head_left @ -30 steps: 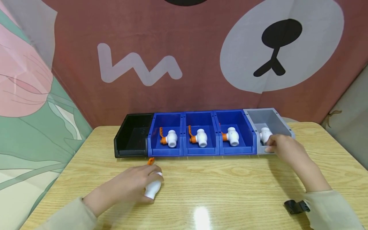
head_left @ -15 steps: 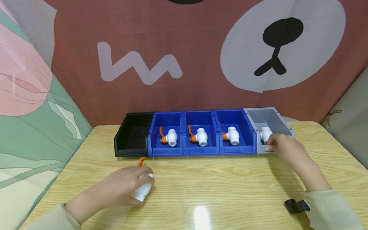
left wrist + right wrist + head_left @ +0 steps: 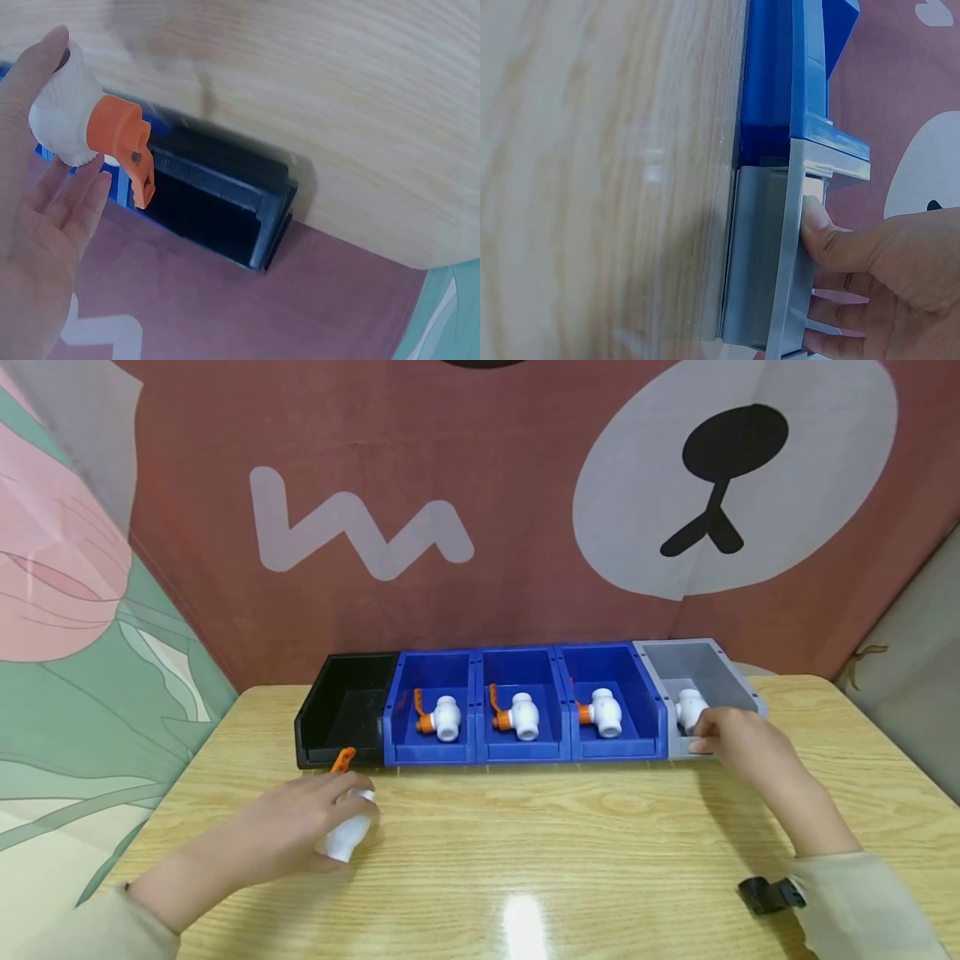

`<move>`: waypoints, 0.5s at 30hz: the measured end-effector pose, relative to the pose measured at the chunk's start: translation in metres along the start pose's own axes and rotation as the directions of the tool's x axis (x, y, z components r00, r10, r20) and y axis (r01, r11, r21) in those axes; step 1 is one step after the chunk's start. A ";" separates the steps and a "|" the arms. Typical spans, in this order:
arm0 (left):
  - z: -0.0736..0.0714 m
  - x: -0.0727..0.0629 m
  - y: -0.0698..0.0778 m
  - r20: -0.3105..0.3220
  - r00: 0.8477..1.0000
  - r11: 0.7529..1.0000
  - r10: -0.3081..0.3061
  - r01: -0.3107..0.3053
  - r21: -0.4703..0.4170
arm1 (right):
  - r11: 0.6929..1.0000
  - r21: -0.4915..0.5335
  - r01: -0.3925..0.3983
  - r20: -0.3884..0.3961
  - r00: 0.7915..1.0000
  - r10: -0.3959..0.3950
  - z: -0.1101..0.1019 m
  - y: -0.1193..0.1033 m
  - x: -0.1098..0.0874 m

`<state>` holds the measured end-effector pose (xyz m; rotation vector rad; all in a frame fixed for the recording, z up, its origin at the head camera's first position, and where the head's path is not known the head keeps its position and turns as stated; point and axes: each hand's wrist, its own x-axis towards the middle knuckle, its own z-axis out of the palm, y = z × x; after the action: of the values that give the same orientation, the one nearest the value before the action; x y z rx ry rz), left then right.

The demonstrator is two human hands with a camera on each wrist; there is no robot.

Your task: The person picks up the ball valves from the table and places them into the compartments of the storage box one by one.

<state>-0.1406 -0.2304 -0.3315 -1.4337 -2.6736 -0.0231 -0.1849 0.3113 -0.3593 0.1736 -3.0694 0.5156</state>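
My left hand (image 3: 300, 822) grips a white ball valve (image 3: 351, 827) with an orange lever handle (image 3: 120, 124), held above the table just in front of the black bin (image 3: 352, 727). In the left wrist view the thumb lies across the valve's white body, with the fingers beneath it. At the right end of the row, my right hand (image 3: 746, 747) reaches over the front of the grey bin (image 3: 690, 664), its fingers beside a white valve (image 3: 688, 708) there. Whether they pinch that valve is hidden. In the right wrist view the thumb (image 3: 821, 225) lies at the bin's rim.
Between the black and grey bins stand three blue bins, left (image 3: 431, 668), middle (image 3: 517, 664) and right (image 3: 600, 660), each with an orange-handled white valve in it. They stand on a wooden table (image 3: 570, 835) before a printed cloth. A black clip (image 3: 768, 895) sits by the right sleeve.
My left hand has carried the ball valve leftward and a little forward, from before the first blue bin to before the black bin. My right hand has stayed at the grey bin.
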 end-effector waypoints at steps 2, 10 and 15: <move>-0.003 -0.001 -0.003 -0.011 1.000 1.000 -0.004 0.004 0.008 | 1.000 0.000 -0.001 0.002 1.000 0.001 0.000 0.000 0.000; -0.014 -0.003 -0.015 -0.057 0.998 0.999 -0.029 0.031 0.023 | 1.000 -0.002 -0.003 0.002 1.000 0.003 0.000 0.000 0.001; -0.015 -0.003 -0.022 -0.100 0.995 0.999 -0.024 0.028 0.042 | 1.000 0.000 -0.001 0.005 1.000 0.001 0.000 0.000 0.001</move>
<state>-0.1560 -0.2460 -0.3164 -1.3481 -2.5965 -0.0375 -0.1860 0.3110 -0.3591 0.1734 -3.0742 0.5164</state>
